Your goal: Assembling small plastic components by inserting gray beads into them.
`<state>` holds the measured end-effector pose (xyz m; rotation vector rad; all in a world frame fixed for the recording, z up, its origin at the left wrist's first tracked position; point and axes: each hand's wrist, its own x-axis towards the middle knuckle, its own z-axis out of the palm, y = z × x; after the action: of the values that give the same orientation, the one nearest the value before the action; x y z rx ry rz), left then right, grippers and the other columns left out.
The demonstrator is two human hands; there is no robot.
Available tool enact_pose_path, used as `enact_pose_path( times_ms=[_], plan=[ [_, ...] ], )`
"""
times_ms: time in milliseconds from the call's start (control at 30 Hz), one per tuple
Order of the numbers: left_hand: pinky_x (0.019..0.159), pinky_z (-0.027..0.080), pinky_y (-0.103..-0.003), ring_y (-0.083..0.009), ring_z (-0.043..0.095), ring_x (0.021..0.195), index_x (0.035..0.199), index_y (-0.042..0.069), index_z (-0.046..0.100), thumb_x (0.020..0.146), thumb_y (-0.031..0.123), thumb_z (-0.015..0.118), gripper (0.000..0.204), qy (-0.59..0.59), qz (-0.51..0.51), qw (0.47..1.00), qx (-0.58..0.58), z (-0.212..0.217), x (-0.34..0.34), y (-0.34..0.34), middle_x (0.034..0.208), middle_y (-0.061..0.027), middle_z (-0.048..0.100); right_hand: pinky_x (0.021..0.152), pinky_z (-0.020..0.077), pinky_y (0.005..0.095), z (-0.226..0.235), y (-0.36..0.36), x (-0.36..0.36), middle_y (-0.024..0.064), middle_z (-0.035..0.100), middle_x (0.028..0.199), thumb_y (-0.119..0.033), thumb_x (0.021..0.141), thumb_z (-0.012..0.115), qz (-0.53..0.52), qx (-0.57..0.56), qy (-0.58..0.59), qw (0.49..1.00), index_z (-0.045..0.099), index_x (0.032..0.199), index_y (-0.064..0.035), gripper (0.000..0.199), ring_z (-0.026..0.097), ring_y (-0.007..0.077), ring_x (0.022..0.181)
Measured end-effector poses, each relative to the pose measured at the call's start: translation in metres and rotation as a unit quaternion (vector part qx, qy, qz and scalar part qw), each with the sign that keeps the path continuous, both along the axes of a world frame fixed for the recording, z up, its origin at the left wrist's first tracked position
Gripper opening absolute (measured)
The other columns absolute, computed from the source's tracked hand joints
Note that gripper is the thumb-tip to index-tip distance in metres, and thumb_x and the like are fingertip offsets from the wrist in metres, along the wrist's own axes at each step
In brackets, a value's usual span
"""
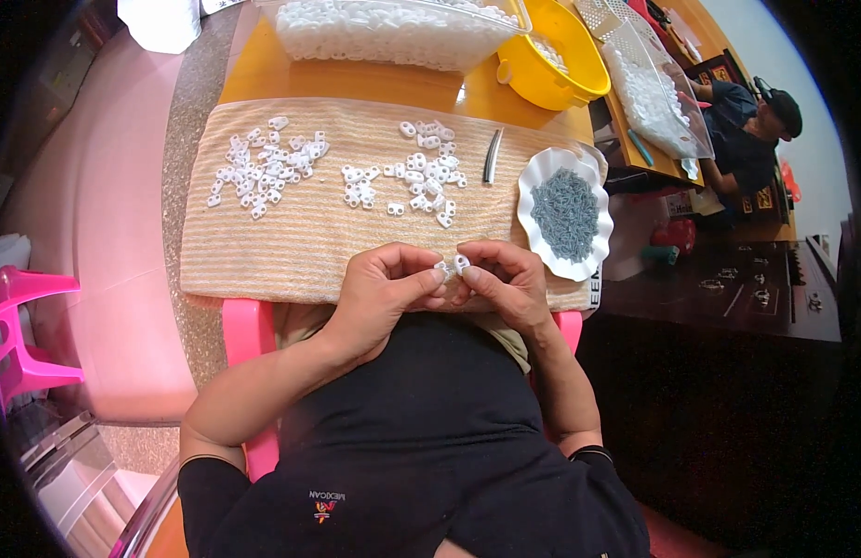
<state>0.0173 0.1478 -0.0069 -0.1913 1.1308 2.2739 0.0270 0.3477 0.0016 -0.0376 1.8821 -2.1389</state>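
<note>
A beige ribbed cloth (pixel 309 223) lies spread over the near part of an orange-yellow tabletop (pixel 356 79), whose edge is a speckled stone-like band, with a pale pink floor off to the left and a pink plastic stool (pixel 21 335) standing there. On the cloth sit two loose scatterings of small white plastic pieces, one pile to the left (pixel 267 163) and one nearer the middle (pixel 416 172), with a slim metal tool (pixel 492 155) lying just beside the middle pile. A white scalloped dish (pixel 540 181) at the cloth's right end holds a heap of tiny grey parts. Further back stand a clear tub (pixel 393 33) full of white pieces and a yellow bowl (pixel 551 56). Another person (pixel 747 130) sits at a table to the far right.

The left hand (pixel 379 288) and right hand (pixel 505 279) meet at the near edge of the cloth, each with thumb and fingers pressed together, pinching a small white piece (pixel 452 266) between them. It is glossy white, rounded, partly hidden by the fingertips
</note>
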Motion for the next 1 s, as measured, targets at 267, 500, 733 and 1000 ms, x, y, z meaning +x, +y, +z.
enact_pose_path(
  times_ms=[267, 500, 733, 1000],
  plan=[
    [0.069, 0.056, -0.024, -0.0114, 0.064, 0.076, 0.100, -0.001, 0.061, 0.087, 0.006, 0.065, 0.015, 0.002, -0.005, 1.000, 0.011, 0.0019, -0.0004, -0.0004, 0.087, -0.0072, 0.066, 0.068, 0.0546, 0.0269, 0.0018, -0.0018, 0.0001, 0.0105, 0.065, 0.093, 0.000, 0.090, 0.060, 0.008, 0.013, 0.001, 1.000, 0.057, 0.116, 0.0047, 0.027, 0.064, 0.0151, 0.073],
    [0.069, 0.055, -0.024, -0.0117, 0.064, 0.076, 0.100, -0.001, 0.061, 0.086, 0.006, 0.066, 0.016, 0.003, -0.009, 1.000, 0.007, 0.0033, -0.0012, 0.0002, 0.088, -0.0079, 0.066, 0.070, 0.0545, 0.0254, 0.0053, -0.0056, 0.0006, 0.0106, 0.066, 0.096, 0.000, 0.090, 0.060, 0.014, 0.007, -0.013, 1.000, 0.056, 0.117, 0.0052, 0.028, 0.064, 0.0130, 0.079],
    [0.069, 0.056, -0.025, -0.0119, 0.064, 0.077, 0.100, -0.001, 0.061, 0.086, 0.006, 0.066, 0.016, 0.000, -0.008, 1.000, 0.014, 0.0059, -0.0014, 0.0001, 0.089, -0.0085, 0.066, 0.072, 0.0550, 0.0253, 0.0023, -0.0033, 0.0007, 0.0112, 0.066, 0.098, 0.000, 0.090, 0.059, 0.021, 0.009, -0.017, 1.000, 0.056, 0.118, 0.0056, 0.028, 0.065, 0.0130, 0.081],
    [0.069, 0.056, -0.025, -0.0119, 0.064, 0.077, 0.100, -0.001, 0.061, 0.087, 0.006, 0.066, 0.015, -0.003, -0.010, 1.000, 0.011, 0.0022, -0.0013, 0.0000, 0.090, -0.0083, 0.067, 0.072, 0.0552, 0.0248, 0.0017, -0.0058, 0.0017, 0.0106, 0.066, 0.100, -0.001, 0.090, 0.060, 0.022, -0.001, -0.010, 1.000, 0.056, 0.118, 0.0057, 0.029, 0.065, 0.0128, 0.082]
  ],
)
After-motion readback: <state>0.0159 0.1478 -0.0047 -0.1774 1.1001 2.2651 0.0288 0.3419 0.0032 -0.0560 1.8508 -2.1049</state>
